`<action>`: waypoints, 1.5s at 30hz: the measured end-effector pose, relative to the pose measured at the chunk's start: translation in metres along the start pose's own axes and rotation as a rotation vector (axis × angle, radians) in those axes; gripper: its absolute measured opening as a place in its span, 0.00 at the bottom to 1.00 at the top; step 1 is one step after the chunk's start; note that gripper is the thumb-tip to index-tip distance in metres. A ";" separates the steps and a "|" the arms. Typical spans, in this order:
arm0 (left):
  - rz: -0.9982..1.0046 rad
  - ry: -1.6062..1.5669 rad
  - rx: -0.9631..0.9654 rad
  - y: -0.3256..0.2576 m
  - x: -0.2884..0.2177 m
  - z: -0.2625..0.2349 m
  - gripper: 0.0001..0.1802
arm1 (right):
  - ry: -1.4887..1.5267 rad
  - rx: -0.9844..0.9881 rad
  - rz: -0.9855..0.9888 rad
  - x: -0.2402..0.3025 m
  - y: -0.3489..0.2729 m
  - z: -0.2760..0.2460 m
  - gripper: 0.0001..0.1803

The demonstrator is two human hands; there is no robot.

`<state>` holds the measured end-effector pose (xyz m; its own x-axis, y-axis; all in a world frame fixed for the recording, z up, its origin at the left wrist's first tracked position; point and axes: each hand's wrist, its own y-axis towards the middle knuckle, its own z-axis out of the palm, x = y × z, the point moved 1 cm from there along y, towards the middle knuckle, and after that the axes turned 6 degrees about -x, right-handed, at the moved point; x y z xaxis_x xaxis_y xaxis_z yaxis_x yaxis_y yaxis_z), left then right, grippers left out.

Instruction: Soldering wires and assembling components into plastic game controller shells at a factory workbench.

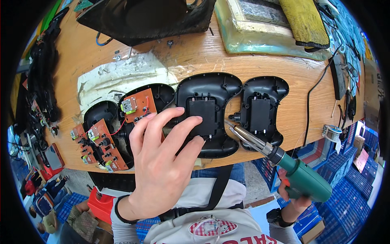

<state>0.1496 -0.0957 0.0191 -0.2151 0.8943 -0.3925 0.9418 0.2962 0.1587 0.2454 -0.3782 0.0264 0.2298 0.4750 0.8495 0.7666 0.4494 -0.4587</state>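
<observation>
Black game controller shell halves lie open side up in a row on the table. My left hand is over the middle shell. Its fingers are spread, with the tips at the edge of the black battery box inside; nothing shows between them. In my right hand is a green soldering gun, gripped by its handle. Its metal tip points up and left, between the middle shell and the right-hand shell. Orange circuit boards with red wires sit on the shells to the left, partly hidden by my left hand.
A solder spool stands at the table's right edge, near a black cable. At the back are a dark hood-like box, a plastic-wrapped block and a yellow cloth. Dark cables pile up at left.
</observation>
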 end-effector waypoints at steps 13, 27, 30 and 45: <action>-0.004 0.020 0.023 0.001 -0.002 -0.001 0.06 | 0.375 -0.090 -0.041 -0.003 0.006 0.009 0.50; -0.329 -0.153 -0.292 -0.013 0.034 -0.035 0.15 | 0.440 -0.034 -0.017 -0.005 0.006 0.009 0.50; -0.259 -0.023 -0.254 -0.015 0.039 -0.036 0.14 | 0.412 0.131 -0.016 -0.004 0.011 0.006 0.50; -0.394 -0.024 -0.169 -0.042 0.047 -0.034 0.08 | 0.397 0.093 -0.063 -0.009 0.014 0.010 0.47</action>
<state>0.0909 -0.0551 0.0246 -0.5421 0.6941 -0.4736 0.7327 0.6664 0.1381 0.2477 -0.3684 0.0100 0.4119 0.1240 0.9028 0.7331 0.5433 -0.4091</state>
